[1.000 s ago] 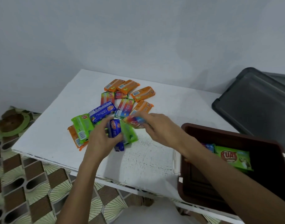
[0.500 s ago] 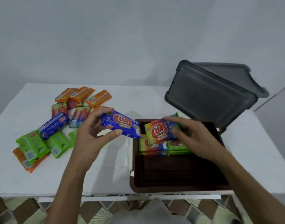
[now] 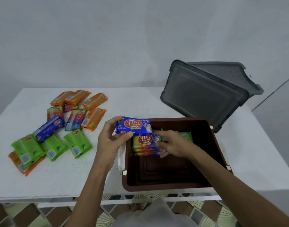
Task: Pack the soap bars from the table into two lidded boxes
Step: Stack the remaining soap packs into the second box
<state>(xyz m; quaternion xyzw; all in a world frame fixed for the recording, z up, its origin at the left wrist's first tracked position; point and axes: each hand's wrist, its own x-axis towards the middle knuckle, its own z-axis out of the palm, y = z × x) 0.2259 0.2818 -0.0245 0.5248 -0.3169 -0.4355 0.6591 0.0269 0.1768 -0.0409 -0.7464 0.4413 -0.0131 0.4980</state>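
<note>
A blue wrapped soap bar (image 3: 134, 127) with red letters was held in the left hand (image 3: 111, 141), over the far left corner of the open dark brown plastic box (image 3: 165, 187). Inside, the right hand (image 3: 173, 143) pinched a rainbow wrapped soap bar (image 3: 144, 141) on top of a small stack. A green wrapped soap bar (image 3: 187, 135) lay beside it. A loose pile of orange, green, blue and rainbow soap bars (image 3: 58, 125) lay on the white surface (image 3: 140, 102), left of the box.

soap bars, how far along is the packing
Early. Done: a few green bars lie in the brown box. In hand: the right hand grips a rainbow bar inside it; the left hand holds a blue bar at its rim. Left: the large pile on the table, and the brown box has no lid on.
</note>
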